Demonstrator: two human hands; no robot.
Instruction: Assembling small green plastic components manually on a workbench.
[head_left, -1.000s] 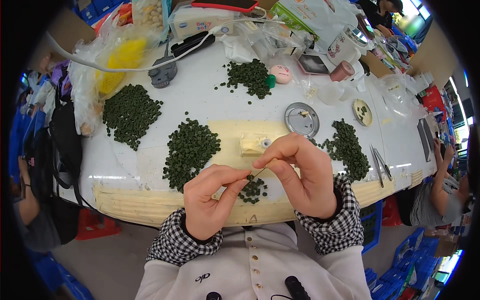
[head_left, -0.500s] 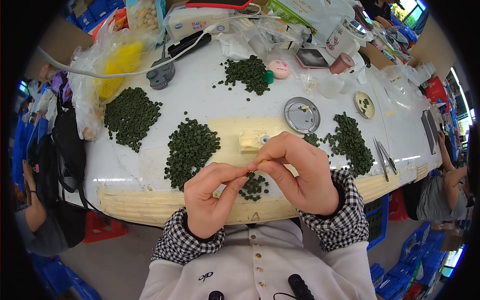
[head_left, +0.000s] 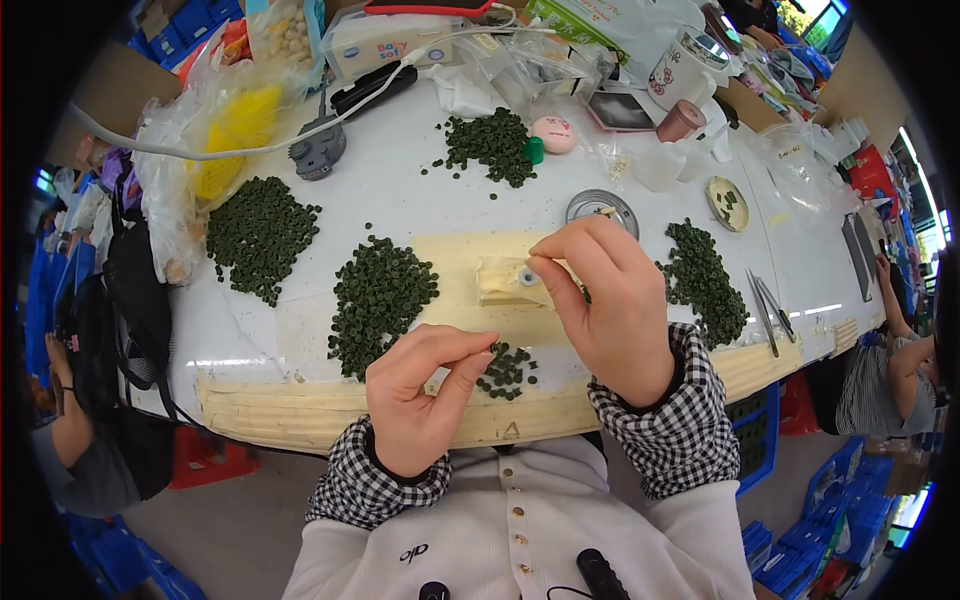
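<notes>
My left hand [head_left: 425, 395] is closed in a pinch above the front of the table, thumb and forefinger nearly meeting. Anything between those fingertips is too small to make out. Beyond it to the right, my right hand [head_left: 615, 305] also pinches, its fingertips at a small round metal fitting [head_left: 528, 275] on a cream tape-wrapped block [head_left: 495, 282]. What these fingers hold, if anything, I cannot tell. A small group of dark green pellet-like pieces [head_left: 512, 375] lies just right of my left fingertips. A larger pile of the same pieces [head_left: 380, 300] sits beyond my left hand.
More green piles lie at the left [head_left: 260, 235], at the back [head_left: 490, 145] and at the right [head_left: 705, 280]. A round metal dish [head_left: 590, 203] is partly behind my right hand. Tweezers [head_left: 765, 315] rest at the right. A white cable [head_left: 250, 153] crosses the back left.
My right hand has parted from my left fingertips and moved forward to the metal fitting on the block. The left hand stays almost in place, still pinched.
</notes>
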